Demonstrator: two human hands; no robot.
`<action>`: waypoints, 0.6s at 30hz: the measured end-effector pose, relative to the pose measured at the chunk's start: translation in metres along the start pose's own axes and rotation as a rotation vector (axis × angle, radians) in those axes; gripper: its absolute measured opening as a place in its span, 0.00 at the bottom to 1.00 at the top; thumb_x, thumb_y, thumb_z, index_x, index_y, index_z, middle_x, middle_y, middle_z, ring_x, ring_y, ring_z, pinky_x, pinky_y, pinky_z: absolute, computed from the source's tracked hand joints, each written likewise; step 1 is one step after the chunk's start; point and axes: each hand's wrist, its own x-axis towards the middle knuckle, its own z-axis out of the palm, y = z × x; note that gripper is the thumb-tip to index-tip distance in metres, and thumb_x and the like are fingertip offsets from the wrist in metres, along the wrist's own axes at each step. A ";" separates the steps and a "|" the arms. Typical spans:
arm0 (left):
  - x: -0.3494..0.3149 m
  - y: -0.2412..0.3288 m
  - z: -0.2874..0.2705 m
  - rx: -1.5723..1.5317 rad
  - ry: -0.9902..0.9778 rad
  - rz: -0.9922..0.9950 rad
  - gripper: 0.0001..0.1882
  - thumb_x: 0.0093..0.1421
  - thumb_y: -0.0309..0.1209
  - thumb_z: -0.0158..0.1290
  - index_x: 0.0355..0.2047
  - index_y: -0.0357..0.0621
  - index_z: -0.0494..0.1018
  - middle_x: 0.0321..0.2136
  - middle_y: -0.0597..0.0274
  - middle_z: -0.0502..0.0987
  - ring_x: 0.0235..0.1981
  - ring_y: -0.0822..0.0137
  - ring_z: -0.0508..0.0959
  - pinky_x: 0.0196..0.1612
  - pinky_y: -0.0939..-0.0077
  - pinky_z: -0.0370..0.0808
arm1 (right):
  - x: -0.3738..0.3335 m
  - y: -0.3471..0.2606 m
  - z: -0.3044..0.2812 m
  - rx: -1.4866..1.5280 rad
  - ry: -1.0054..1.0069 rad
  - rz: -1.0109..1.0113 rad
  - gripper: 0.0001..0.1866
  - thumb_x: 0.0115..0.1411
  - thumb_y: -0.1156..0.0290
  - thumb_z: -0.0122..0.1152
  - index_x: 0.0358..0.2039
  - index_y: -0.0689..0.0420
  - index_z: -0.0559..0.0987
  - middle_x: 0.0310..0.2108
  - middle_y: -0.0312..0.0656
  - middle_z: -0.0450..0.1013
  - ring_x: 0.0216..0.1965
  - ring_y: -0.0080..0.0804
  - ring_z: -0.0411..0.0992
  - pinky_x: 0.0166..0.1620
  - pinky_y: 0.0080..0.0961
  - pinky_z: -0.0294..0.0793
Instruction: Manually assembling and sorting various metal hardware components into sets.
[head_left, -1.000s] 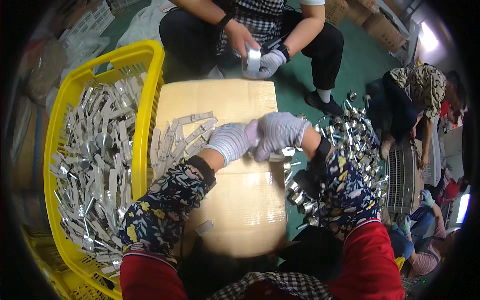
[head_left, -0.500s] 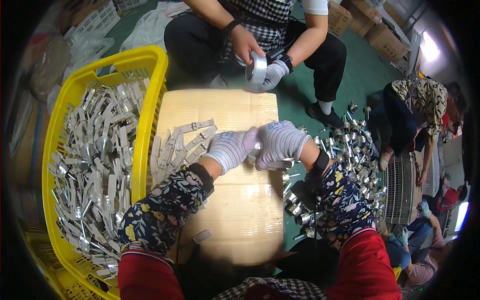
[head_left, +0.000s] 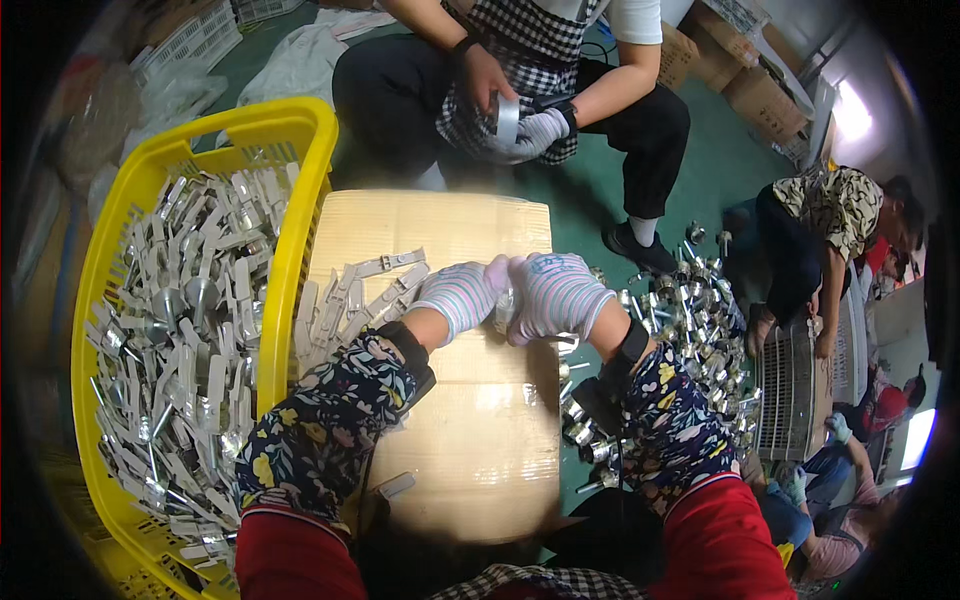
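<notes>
Both my hands wear striped knit gloves and meet above the cardboard-covered work surface [head_left: 480, 420]. My left hand [head_left: 460, 297] and my right hand [head_left: 558, 295] are closed, thumbs side by side, around a shiny metal part [head_left: 506, 308]. Fingers hide most of this part, so its full shape cannot be made out. Beside my left hand lies a small pile of flat grey strips [head_left: 345, 300] with hinge-like joints. A single short grey strip [head_left: 397, 486] rests near the front edge of the board.
A yellow plastic basket [head_left: 275, 340] on the left holds many metal parts with grey strips. Loose metal fittings [head_left: 690, 330] cover the floor at right. Opposite sits a person in a checked apron, holding a silvery ring-shaped roll [head_left: 507, 122]. More people work beside a grey crate [head_left: 785, 390].
My hands stay together on the metal part, with only a slight shift. The person opposite has drawn the ring-shaped roll nearer to their body and turned it.
</notes>
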 end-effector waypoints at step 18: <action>0.032 -0.007 -0.009 0.204 0.206 0.461 0.35 0.61 0.54 0.22 0.44 0.40 0.70 0.36 0.41 0.74 0.43 0.48 0.73 0.50 0.62 0.64 | 0.023 0.014 -0.020 -0.123 0.076 0.075 0.28 0.35 0.56 0.69 0.37 0.59 0.77 0.37 0.48 0.74 0.41 0.39 0.73 0.43 0.31 0.70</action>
